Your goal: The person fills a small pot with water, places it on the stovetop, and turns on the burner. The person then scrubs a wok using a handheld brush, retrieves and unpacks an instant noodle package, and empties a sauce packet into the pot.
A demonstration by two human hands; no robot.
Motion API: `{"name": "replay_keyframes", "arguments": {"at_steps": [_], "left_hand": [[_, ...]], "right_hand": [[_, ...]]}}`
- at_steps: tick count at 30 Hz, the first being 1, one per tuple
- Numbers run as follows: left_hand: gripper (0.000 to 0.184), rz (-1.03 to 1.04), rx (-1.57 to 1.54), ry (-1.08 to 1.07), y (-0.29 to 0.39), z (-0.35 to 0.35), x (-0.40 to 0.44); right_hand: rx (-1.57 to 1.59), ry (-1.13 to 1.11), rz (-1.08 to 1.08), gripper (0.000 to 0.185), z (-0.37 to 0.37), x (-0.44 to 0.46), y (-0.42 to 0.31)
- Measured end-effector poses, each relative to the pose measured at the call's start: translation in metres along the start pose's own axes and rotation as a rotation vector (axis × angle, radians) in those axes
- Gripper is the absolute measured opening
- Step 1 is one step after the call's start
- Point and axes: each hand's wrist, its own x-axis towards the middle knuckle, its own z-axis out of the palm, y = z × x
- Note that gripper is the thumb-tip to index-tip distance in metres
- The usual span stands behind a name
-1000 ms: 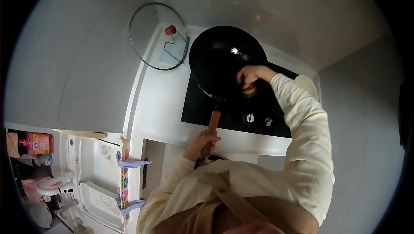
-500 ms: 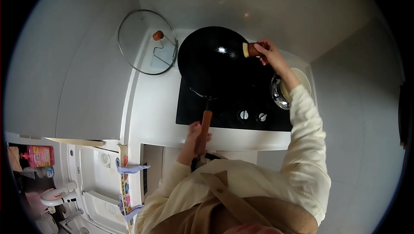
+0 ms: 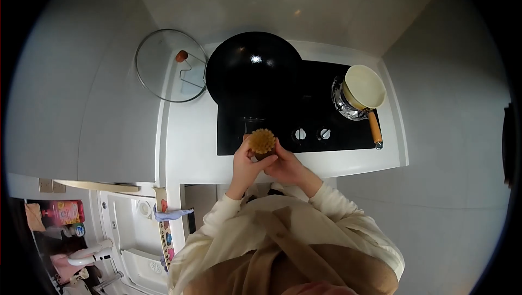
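Note:
A scrub brush (image 3: 262, 140) with tan bristles and a dark brown handle is held between my two hands, bristles facing up toward me. My left hand (image 3: 246, 169) is closed around its left side, thumb across the front. From the other side, my right hand (image 3: 285, 165) grips the brush as well. Just beyond the hands, a black wok (image 3: 251, 75) with a shiny inside rests on the left of the black gas stove (image 3: 312, 94). Its handle is mostly hidden behind my hands and the brush.
A cream saucepan (image 3: 364, 87) with a wooden handle sits on the right burner. A glass lid (image 3: 163, 72) leans in a wire stand at the left. Two knobs are at the stove's front. At lower left is a white sink (image 3: 126, 216) with a blue cloth (image 3: 173, 214) nearby.
My right hand has brought the brush from the wok's right rim back toward my body. My left hand has let go of the wok handle and now holds the brush too.

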Motion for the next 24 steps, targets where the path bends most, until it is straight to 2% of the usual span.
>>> {"name": "replay_keyframes", "arguments": {"at_steps": [1, 2, 3, 4, 5, 6, 7, 8, 10, 12, 14, 16, 17, 20, 21, 24], "left_hand": [[0.05, -0.021, 0.072, 0.018, 0.0, -0.001, -0.001], [0.049, 0.021, 0.107, 0.041, 0.002, -0.002, -0.003], [0.048, 0.065, 0.142, 0.065, 0.008, -0.003, -0.003], [0.048, 0.116, 0.177, 0.091, 0.012, -0.005, -0.003], [0.049, 0.083, 0.186, 0.102, 0.012, -0.011, -0.005], [0.05, 0.086, 0.165, 0.122, 0.009, -0.018, -0.008], [0.051, 0.097, 0.143, 0.146, 0.004, -0.024, -0.01], [0.052, 0.113, 0.123, 0.172, 0.0, -0.031, -0.012], [0.058, 0.137, 0.133, 0.195, -0.009, -0.048, -0.017], [0.061, 0.131, 0.07, 0.246, -0.007, -0.058, -0.025], [0.062, 0.137, 0.038, 0.269, -0.005, -0.068, -0.03], [0.063, 0.124, 0.015, 0.295, -0.006, -0.078, -0.043], [0.063, 0.125, 0.002, 0.309, -0.007, -0.081, -0.044], [0.061, 0.139, -0.05, 0.344, -0.011, -0.088, -0.051], [0.06, 0.128, -0.072, 0.355, -0.013, -0.09, -0.053], [0.057, 0.098, -0.122, 0.375, -0.015, -0.097, -0.062]], "right_hand": [[-0.131, -0.27, 0.06, 0.059, -0.012, -0.001, -0.01], [-0.536, 0.117, 0.044, 0.058, -0.021, -0.008, -0.016], [-0.83, 0.3, -0.07, 0.053, -0.034, -0.007, -0.024], [-1.16, 0.498, -0.289, 0.046, -0.059, -0.001, -0.03], [-1.828, 0.695, -0.486, 0.04, -0.089, 0.002, -0.044], [-2.005, 0.875, -0.458, 0.036, -0.104, 0.003, -0.057], [-2.064, 0.907, -0.346, 0.039, -0.13, 0.005, -0.068], [-2.174, 0.96, -0.146, 0.047, -0.147, 0.008, -0.074], [-2.23, 0.806, -0.027, 0.053, -0.175, 0.016, -0.085], [-2.304, 0.642, -0.063, 0.052, -0.198, 0.024, -0.094], [-2.081, 0.627, 0.327, 0.051, -0.2, 0.036, -0.107], [-1.84, 0.721, 0.539, 0.049, -0.166, 0.04, -0.111], [-1.94, 0.709, 0.636, 0.042, -0.156, 0.046, -0.111], [-2.641, 0.354, 0.29, 0.038, -0.214, 0.049, -0.114], [-2.641, 0.274, 0.333, 0.033, -0.177, 0.043, -0.113], [-2.864, -0.156, 0.318, 0.031, -0.151, 0.04, -0.119]]}}
